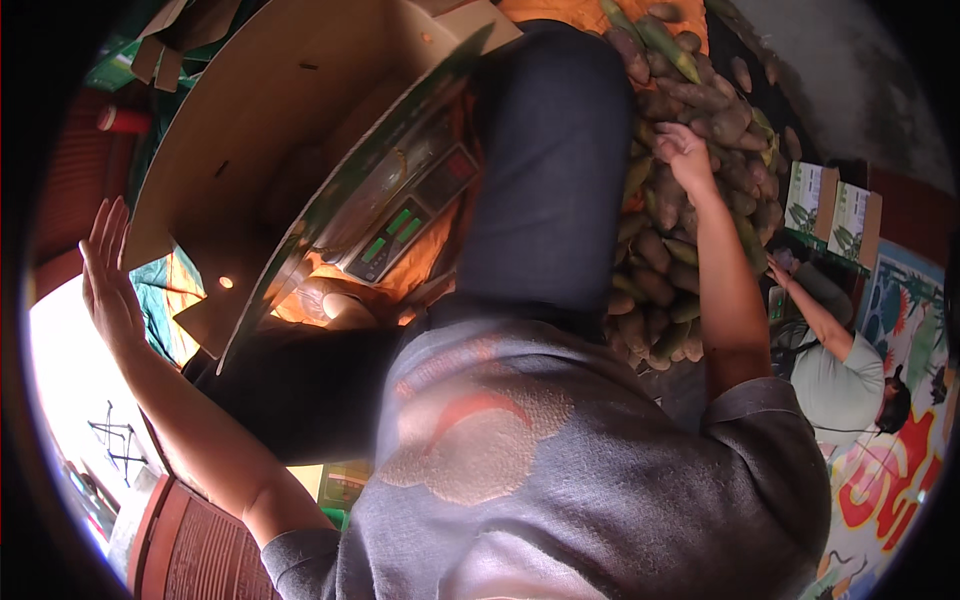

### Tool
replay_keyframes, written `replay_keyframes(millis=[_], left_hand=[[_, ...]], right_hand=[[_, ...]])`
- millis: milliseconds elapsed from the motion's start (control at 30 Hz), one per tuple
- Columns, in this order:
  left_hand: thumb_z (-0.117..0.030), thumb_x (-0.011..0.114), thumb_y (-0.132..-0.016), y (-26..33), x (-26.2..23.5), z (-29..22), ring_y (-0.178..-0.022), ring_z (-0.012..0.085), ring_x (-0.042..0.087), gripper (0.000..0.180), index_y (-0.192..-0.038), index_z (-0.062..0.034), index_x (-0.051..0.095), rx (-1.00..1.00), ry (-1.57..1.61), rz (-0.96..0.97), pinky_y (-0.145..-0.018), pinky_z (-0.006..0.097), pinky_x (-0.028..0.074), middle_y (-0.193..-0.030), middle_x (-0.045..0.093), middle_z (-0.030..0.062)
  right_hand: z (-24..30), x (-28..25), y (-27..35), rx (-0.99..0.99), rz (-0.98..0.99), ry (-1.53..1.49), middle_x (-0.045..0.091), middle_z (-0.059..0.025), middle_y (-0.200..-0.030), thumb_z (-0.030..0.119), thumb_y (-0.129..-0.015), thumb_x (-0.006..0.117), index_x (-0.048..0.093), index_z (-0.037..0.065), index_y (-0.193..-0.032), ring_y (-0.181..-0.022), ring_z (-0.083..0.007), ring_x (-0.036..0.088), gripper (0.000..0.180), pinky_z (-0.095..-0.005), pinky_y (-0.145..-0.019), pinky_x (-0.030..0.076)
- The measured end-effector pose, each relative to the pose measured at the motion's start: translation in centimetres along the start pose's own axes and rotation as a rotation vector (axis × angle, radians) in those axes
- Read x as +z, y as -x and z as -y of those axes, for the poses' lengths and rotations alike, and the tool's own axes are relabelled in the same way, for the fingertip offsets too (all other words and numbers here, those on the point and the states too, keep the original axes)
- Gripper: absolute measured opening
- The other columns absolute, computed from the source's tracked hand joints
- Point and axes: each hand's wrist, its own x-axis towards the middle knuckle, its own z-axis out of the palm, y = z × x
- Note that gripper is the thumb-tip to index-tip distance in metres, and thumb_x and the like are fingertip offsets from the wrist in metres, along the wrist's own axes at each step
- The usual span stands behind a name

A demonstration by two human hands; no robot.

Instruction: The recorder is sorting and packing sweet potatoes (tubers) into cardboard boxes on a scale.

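Observation:
My left hand [112, 275] is open at the left, its fingers stretched out beside the outer wall of a large cardboard box [200, 170]. The box stands tilted between my left arm and my raised knee. To the right, my right hand [685, 160] is down on a heap of brown and green tapered root-like vegetables [650, 255]. Its fingers are bent and close together; whatever lies in them, if anything, is hidden. Longer green pieces [668, 50] lie at the heap's far end. Partly behind the box flap is a digital scale [395, 240] with lit green displays.
Orange sheeting [425, 262] lies under the scale. At the right, another person [840, 375] in a pale shirt works near two printed cartons [832, 210]. A red-brown slatted piece [210, 545] stands at the lower left. Grey floor [850, 90] shows at the far right.

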Motion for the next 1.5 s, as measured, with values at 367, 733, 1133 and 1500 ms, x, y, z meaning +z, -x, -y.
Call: replay_keyframes(millis=[367, 733, 1133, 1500], left_hand=[[-0.040, 0.037, -0.108, 2.0, 0.3, 0.5, -0.139, 0.0281, 0.044, 0.057, -0.143, 0.0032, 0.045, -0.173, 0.023, -0.274, -0.116, 0.041, 0.037, -0.144, 0.051, 0.0202], [-0.040, 0.047, -0.104, 8.5, -6.1, 2.0, -0.139, 0.0306, 0.043, 0.056, -0.141, 0.0021, 0.048, -0.229, -0.093, -0.408, -0.116, 0.044, 0.038, -0.145, 0.050, 0.0203], [-0.036, 0.042, -0.107, 7.3, -4.7, 2.7, -0.141, 0.0247, 0.040, 0.051, -0.144, -0.0019, 0.045, -0.315, 0.090, -0.564, -0.117, 0.038, 0.037, -0.149, 0.045, 0.0163], [-0.038, 0.045, -0.106, 5.5, -5.1, 2.1, -0.133, 0.0287, 0.051, 0.050, -0.135, 0.0024, 0.055, -0.201, 0.050, -0.487, -0.115, 0.042, 0.037, -0.138, 0.057, 0.0193]], right_hand=[[-30.3, 5.5, 1.4, 0.278, -0.087, 0.446, 0.067, -0.0150, -0.120, 0.010, -0.083, 0.068, 0.053, 0.005, -0.138, -0.109, -0.0222, 0.064, 0.058, -0.0354, -0.094, 0.048], [-22.2, 11.2, -2.5, 0.936, -0.305, 0.064, 0.039, -0.0207, -0.151, 0.039, -0.071, 0.087, 0.032, -0.002, -0.144, -0.137, -0.0367, 0.044, 0.101, -0.0440, -0.110, 0.043], [-24.4, 13.6, -4.3, 1.003, -0.200, -0.055, 0.051, -0.0150, -0.137, 0.043, -0.078, 0.082, 0.039, 0.002, -0.142, -0.129, -0.0327, 0.048, 0.087, -0.0427, -0.106, 0.048], [-21.8, 12.1, -2.7, 0.866, -0.090, -0.607, 0.054, -0.0130, -0.133, 0.036, -0.085, 0.078, 0.046, 0.000, -0.138, -0.126, -0.0299, 0.051, 0.071, -0.0411, -0.104, 0.048]])
